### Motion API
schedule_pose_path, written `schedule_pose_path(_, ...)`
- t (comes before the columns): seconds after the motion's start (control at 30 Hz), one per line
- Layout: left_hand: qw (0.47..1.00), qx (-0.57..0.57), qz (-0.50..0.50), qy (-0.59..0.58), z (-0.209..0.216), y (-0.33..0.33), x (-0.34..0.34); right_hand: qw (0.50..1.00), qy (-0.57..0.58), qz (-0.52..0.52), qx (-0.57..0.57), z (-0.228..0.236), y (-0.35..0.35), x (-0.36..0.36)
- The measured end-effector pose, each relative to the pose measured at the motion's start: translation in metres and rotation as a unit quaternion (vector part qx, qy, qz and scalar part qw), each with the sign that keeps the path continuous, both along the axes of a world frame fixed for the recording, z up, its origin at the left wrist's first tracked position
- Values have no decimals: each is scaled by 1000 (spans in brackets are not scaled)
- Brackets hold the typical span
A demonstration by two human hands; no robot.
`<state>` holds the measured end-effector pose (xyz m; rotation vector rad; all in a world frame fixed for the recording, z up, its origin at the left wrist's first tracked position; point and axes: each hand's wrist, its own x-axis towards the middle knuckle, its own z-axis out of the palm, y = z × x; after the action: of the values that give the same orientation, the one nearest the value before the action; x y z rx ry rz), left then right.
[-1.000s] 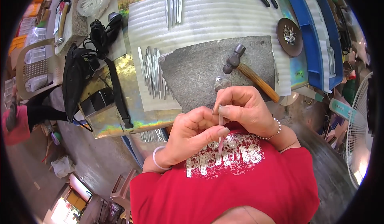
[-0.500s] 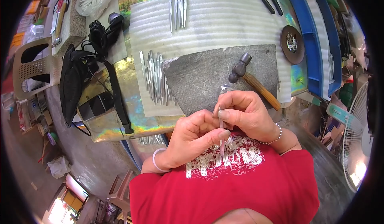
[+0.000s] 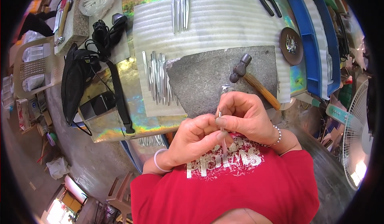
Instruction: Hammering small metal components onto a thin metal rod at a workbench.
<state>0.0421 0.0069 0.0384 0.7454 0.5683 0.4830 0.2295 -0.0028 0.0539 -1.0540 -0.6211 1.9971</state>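
Just beyond my chest, both hands pinch a slim, silvery metal strip (image 3: pixel 224 148) that stands lengthwise between them. My left hand (image 3: pixel 194 138) is closed round its middle with thumb and fingers. My right hand (image 3: pixel 246 114) pinches the upper end; a small pointed tip shows there. Fingers hide much of the strip. A small shiny object (image 3: pixel 226 88), too unclear to name, lies just past my right fingers on the grey stone slab (image 3: pixel 208 74). Across the slab's right part rests a ball-peen hammer (image 3: pixel 260 88) with a wooden handle.
Similar metal strips (image 3: pixel 158 80) lie left of the slab, with others (image 3: pixel 181 14) farther back on white foam. At right are a brown dish (image 3: pixel 289 56) of small metal bits, pliers (image 3: pixel 267 0) and a blue tray (image 3: pixel 314 44). Black straps (image 3: pixel 76 84) lie left; a fan (image 3: pixel 356 136) stands right.
My left hand has shifted slightly downward and left along the strip, and its thumb has drawn back a little. More of the tip shows between my fingers. A dark shape has appeared at the far left.
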Motion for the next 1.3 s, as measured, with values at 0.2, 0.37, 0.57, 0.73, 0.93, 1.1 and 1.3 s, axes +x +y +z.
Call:
schedule_pose_path(0.2,999,-38,-7,-31,-2,-3,3,1000,-15,-10,-4,1,-4,0)
schedule_pose_path(0.37,997,-73,10,-34,2,4,11,994,-11,-81,74,0,-8,12)
schedule_pose_path(0.57,976,-119,158,-86,-10,11,3,947,-178,-84,252,15,-7,54)
schedule_pose_path(0.73,976,-49,199,-80,5,11,-8,736,-647,-93,176,-6,-2,110)
schedule_pose_path(0.93,984,31,167,-51,12,7,1,577,-797,23,179,-52,-13,125)
schedule_pose_path(1.1,985,90,146,-4,8,-13,4,591,-782,-2,201,-64,-7,139)
schedule_pose_path(1.3,988,43,141,36,13,-10,9,684,-697,-117,177,-17,-27,128)
